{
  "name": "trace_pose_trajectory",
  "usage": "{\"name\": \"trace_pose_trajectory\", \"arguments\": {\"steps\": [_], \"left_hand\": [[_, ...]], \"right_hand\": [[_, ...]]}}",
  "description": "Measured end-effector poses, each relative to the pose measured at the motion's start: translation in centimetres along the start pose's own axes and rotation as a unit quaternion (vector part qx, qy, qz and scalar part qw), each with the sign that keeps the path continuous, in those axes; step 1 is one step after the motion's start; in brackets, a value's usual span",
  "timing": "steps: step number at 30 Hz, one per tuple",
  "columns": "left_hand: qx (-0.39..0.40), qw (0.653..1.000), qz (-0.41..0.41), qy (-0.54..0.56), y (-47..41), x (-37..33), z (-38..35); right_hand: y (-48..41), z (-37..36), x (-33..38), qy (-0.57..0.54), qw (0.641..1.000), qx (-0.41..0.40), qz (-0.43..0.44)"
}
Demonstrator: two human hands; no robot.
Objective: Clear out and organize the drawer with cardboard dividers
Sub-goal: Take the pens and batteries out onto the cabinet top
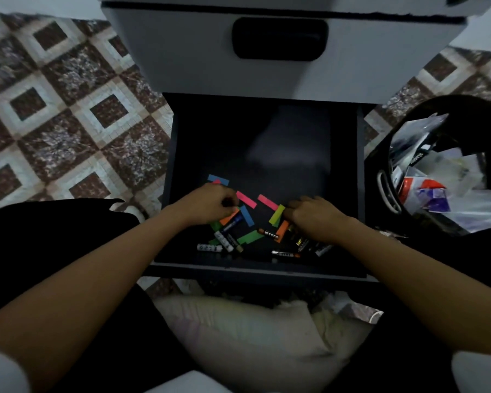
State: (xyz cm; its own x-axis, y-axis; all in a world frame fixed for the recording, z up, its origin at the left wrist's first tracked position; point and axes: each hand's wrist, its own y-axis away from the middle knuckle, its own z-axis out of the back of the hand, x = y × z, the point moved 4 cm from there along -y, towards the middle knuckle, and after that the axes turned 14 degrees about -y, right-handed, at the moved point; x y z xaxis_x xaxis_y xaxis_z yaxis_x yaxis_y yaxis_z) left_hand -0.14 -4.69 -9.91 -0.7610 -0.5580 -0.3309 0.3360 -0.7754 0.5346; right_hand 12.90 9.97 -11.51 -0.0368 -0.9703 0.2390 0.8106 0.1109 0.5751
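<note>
Matte black lines the open drawer [267, 131], pulled out under both hands. Between and beneath the hands lie flat paper strips [245, 199] in pink, blue, green and orange. Mixed in are smooth cylindrical batteries [209, 247], bunched nearer the wrists, probably rolled towards the drawer's front. The left hand [210, 205] curls over an orange strip. The right hand [315, 219] curls down onto batteries beside a yellow-green strip. Whether either hand grips anything is hidden. The hands sit apart, likely gathering the last loose bits. Beyond the right hand, a black-lined bin [437, 107] holds crinkled plastic wrappers.
</note>
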Motion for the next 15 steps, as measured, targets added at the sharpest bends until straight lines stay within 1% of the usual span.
{"name": "trace_pose_trajectory", "arguments": {"steps": [3, 6, 7, 9, 11, 13, 15], "left_hand": [[0.023, 0.999, -0.025, -0.016, 0.3, -0.1, -0.2], [0.072, 0.993, -0.067, -0.061, 1.0, -0.7, -0.9], [0.087, 0.989, -0.083, -0.089, 1.2, -0.8, -1.3], [0.116, 0.976, -0.109, -0.150, 1.5, -0.9, -2.3], [0.131, 0.961, -0.121, -0.209, 1.7, -1.0, -2.8], [0.124, 0.947, -0.133, -0.265, 1.7, -1.3, -3.2], [0.127, 0.933, -0.140, -0.305, 1.8, -1.5, -3.6]], "right_hand": [[0.2, 0.1, 0.0, -0.002, 1.000, -0.010, 0.009], [0.2, 0.0, -0.3, -0.020, 1.000, -0.006, 0.009], [0.2, 0.1, -0.5, -0.045, 0.999, -0.005, 0.003], [0.2, 0.7, -0.8, -0.134, 0.991, -0.005, -0.019], [0.3, 1.8, -1.0, -0.228, 0.973, -0.023, -0.031], [0.5, 2.8, -1.1, -0.307, 0.950, -0.047, -0.031], [0.7, 3.5, -1.1, -0.359, 0.931, -0.058, -0.031]]}}
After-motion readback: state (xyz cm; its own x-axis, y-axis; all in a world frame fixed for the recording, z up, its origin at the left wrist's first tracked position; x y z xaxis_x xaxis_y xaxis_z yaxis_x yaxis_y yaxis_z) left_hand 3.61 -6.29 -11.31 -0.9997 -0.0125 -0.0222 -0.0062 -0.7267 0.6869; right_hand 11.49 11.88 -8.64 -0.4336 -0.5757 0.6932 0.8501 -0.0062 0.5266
